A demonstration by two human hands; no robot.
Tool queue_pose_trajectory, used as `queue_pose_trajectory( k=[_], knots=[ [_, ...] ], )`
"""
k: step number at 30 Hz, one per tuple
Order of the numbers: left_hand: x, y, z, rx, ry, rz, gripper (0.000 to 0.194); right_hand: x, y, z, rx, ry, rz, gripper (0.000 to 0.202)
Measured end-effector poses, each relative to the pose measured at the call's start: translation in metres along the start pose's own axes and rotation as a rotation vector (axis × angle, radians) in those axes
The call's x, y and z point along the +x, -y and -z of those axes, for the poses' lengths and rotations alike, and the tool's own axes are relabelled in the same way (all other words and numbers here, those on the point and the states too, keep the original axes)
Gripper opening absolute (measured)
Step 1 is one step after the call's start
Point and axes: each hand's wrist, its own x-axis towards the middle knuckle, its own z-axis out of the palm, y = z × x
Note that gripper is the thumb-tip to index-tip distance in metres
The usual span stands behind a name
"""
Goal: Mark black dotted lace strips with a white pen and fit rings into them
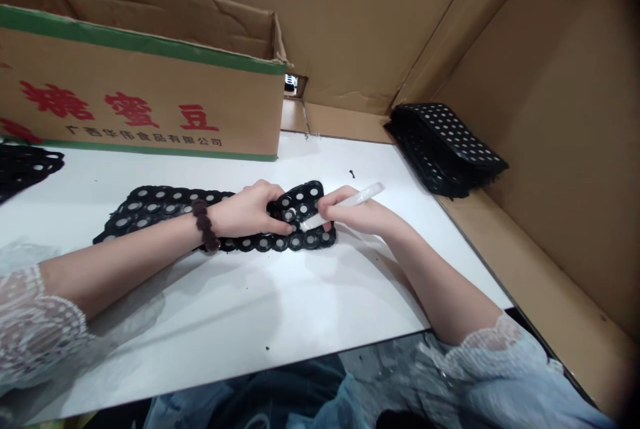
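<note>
A black sheet of joined rings (173, 199) with pale round centres lies flat on the white table. My left hand (250, 212) grips its right part, thumb and fingers pinching a raised fold near the right end. In my right hand (355, 212) is a white pen-like tool (363, 195), held like a pencil. The tool's lower tip touches or nearly touches the rings beside my left thumb. The fingers of my right hand curl around the tool close to the sheet's right edge.
A cardboard box (165, 109) with green edges and red lettering stands at the back left. Several stacked black dotted sheets (445, 149) lean at the right by a cardboard wall (565, 115). Another black sheet (25, 169) lies at the far left. The white table (320, 309) ends in front of me.
</note>
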Motion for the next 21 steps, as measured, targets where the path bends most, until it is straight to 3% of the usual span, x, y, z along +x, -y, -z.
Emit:
queue_pose_trajectory(
  k=[7,17,21],
  knots=[
    [-0.005,-0.006,-0.002,-0.154,0.023,0.033,0.026,0.001,0.002,0.0,0.021,-0.047,0.024,0.019],
    [-0.004,-0.002,0.003,-0.127,0.031,0.036,0.022,-0.003,0.005,-0.012,-0.008,-0.145,0.065,0.016],
    [-0.006,-0.001,0.007,-0.278,0.091,0.04,0.025,0.002,0.001,-0.01,0.063,-0.154,0.064,0.017]
  ],
)
